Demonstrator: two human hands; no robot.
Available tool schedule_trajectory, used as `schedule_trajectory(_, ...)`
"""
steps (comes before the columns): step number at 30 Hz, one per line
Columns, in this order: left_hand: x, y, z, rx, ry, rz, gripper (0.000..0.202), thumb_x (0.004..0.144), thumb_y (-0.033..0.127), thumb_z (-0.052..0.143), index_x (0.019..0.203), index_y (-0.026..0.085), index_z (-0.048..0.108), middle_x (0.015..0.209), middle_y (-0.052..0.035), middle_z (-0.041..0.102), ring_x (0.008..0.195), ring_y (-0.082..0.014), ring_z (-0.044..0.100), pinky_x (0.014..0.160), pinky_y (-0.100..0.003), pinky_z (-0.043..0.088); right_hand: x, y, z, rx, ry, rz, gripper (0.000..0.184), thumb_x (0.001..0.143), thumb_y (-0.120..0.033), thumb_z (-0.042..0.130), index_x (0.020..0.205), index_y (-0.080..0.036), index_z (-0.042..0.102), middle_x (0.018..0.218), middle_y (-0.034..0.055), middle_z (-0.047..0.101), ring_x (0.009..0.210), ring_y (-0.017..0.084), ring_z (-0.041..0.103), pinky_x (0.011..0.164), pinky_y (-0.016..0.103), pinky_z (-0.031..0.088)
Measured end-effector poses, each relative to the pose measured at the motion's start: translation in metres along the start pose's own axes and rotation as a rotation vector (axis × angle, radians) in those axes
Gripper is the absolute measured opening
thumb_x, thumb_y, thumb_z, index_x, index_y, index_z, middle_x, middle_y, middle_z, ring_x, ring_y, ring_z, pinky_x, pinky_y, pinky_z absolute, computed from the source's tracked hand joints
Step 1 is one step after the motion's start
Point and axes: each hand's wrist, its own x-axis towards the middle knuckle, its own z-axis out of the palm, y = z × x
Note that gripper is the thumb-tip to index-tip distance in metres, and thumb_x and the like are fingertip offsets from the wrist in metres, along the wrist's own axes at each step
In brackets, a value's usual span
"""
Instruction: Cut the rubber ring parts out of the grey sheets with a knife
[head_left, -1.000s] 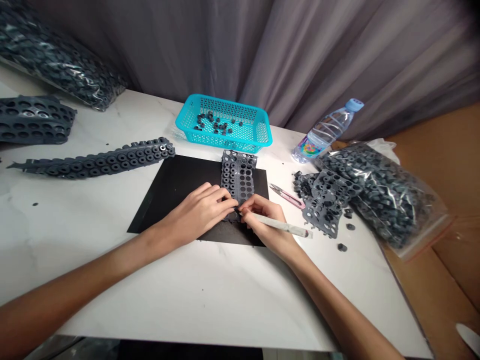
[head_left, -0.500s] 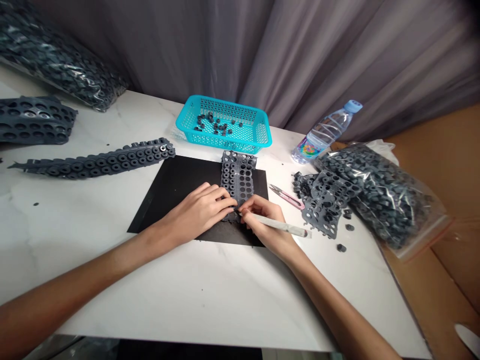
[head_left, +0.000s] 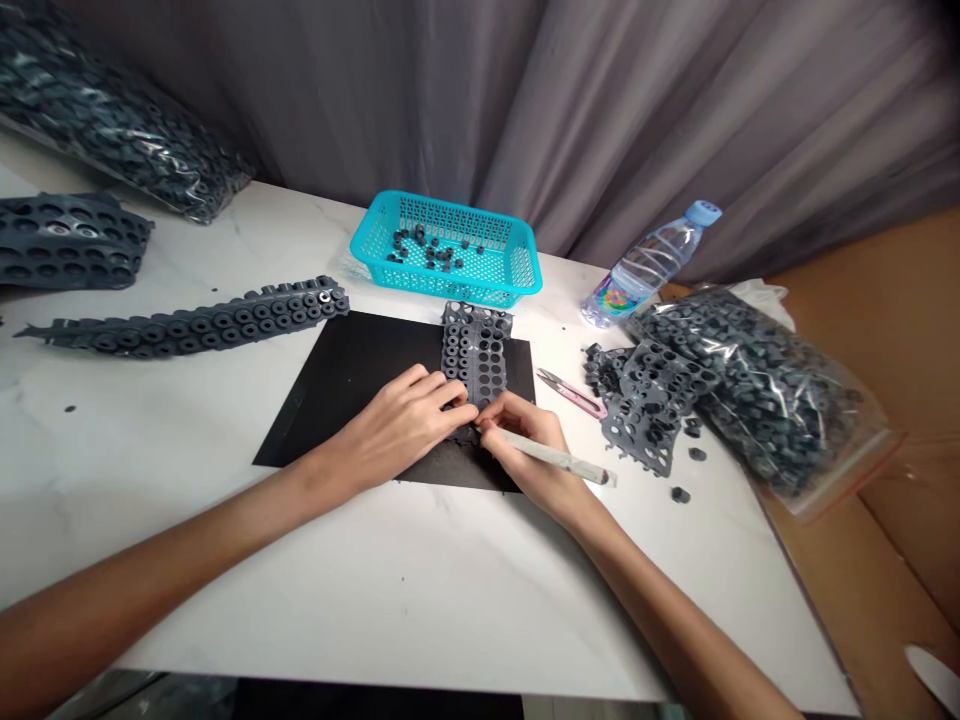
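Observation:
A grey rubber sheet [head_left: 478, 352] full of round holes and small rings lies on a black mat [head_left: 360, 385]. My left hand [head_left: 397, 425] rests on the sheet's near end, fingers curled and pressing it down. My right hand [head_left: 529, 450] is closed around a thin white tool [head_left: 559, 460], held like a pen, its tip at the sheet's near edge right beside my left fingertips.
A turquoise basket [head_left: 517, 265] with several small grey rings stands behind the mat. Pink snips [head_left: 576, 391], punched scrap sheets [head_left: 645, 400], a bag of grey parts [head_left: 757, 385] and a water bottle [head_left: 649, 262] lie right. More rubber strips [head_left: 187, 320] and another bag [head_left: 112, 120] lie left.
Both hands stay at the sheet's near end; the tool's back end has dropped slightly and the right hand has shifted a little. Otherwise nothing moved.

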Motion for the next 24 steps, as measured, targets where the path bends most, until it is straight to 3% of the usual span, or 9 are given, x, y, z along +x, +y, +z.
schedule_trajectory(3,0.002,0.004,0.004,-0.155,0.052,-0.043,0.024,0.105,0.004,0.049,0.110,0.019,0.068,0.113,-0.0070,0.073,0.095,-0.0233,0.064,0.086,-0.040,0.040,-0.001,0.002,0.000,-0.037,-0.011,-0.012,0.006,0.090,-0.017,0.060,0.085,-0.020,0.061,0.073,-0.0042,0.056,0.066,0.013,0.047,0.059,0.025,0.034)
schedule_trajectory(5,0.004,-0.001,0.004,-0.419,0.199,-0.256,0.020,0.108,0.011,0.050,0.105,0.020,0.067,0.102,-0.0043,0.073,0.089,-0.0206,0.064,0.084,-0.038,0.041,-0.002,0.004,0.000,-0.069,-0.014,-0.009,0.006,0.090,-0.017,0.060,0.085,-0.020,0.061,0.071,-0.0048,0.055,0.064,0.012,0.045,0.058,0.025,0.033)
schedule_trajectory(8,0.006,-0.020,-0.003,-0.944,0.516,-0.711,0.015,0.109,0.029,0.056,0.100,0.021,0.065,0.083,-0.0006,0.064,0.077,-0.0162,0.061,0.074,-0.031,0.043,-0.002,0.005,0.000,-0.073,-0.020,-0.002,0.006,0.091,-0.018,0.061,0.085,-0.020,0.062,0.072,-0.0042,0.057,0.064,0.012,0.046,0.058,0.026,0.032)
schedule_trajectory(10,0.004,-0.034,-0.009,-1.255,0.595,-0.843,0.015,0.104,0.033,0.064,0.099,0.019,0.067,0.091,-0.0024,0.066,0.083,-0.0147,0.062,0.070,-0.027,0.043,-0.001,0.006,0.000,-0.038,-0.020,0.000,0.006,0.090,-0.018,0.061,0.085,-0.020,0.062,0.075,-0.0033,0.059,0.066,0.013,0.049,0.059,0.025,0.034)
schedule_trajectory(12,0.001,-0.042,-0.015,-1.467,0.551,-0.859,0.014,0.101,0.032,0.069,0.102,0.019,0.069,0.110,-0.0062,0.070,0.096,-0.0149,0.065,0.075,-0.025,0.047,-0.001,0.008,0.000,0.010,-0.015,0.020,0.005,0.089,-0.017,0.061,0.085,-0.020,0.063,0.075,-0.0029,0.059,0.066,0.013,0.051,0.058,0.025,0.035)
schedule_trajectory(15,-0.003,-0.042,-0.019,-1.568,0.456,-0.836,0.017,0.102,0.033,0.068,0.109,0.018,0.072,0.129,-0.0102,0.072,0.115,-0.0188,0.066,0.093,-0.029,0.053,0.000,0.011,-0.002,0.102,-0.023,0.089,0.003,0.088,-0.018,0.062,0.088,-0.020,0.065,0.074,-0.0017,0.064,0.065,0.013,0.056,0.056,0.024,0.038)
schedule_trajectory(19,-0.007,-0.034,-0.019,-1.608,0.379,-0.843,0.026,0.102,0.034,0.069,0.123,0.019,0.074,0.132,-0.0124,0.074,0.122,-0.0234,0.070,0.109,-0.038,0.054,0.002,0.011,-0.005,0.247,0.003,0.175,0.009,0.092,-0.029,0.067,0.094,-0.020,0.066,0.073,-0.0004,0.069,0.053,0.012,0.056,0.047,0.022,0.044)
schedule_trajectory(24,-0.012,-0.021,-0.019,-1.802,0.202,-0.842,0.026,0.105,0.030,0.067,0.126,0.018,0.075,0.128,-0.0124,0.079,0.126,-0.0235,0.071,0.120,-0.039,0.050,0.006,0.008,-0.006,0.315,0.115,0.155,0.016,0.093,-0.036,0.069,0.093,-0.020,0.067,0.070,-0.0001,0.068,0.051,0.012,0.056,0.041,0.020,0.045)
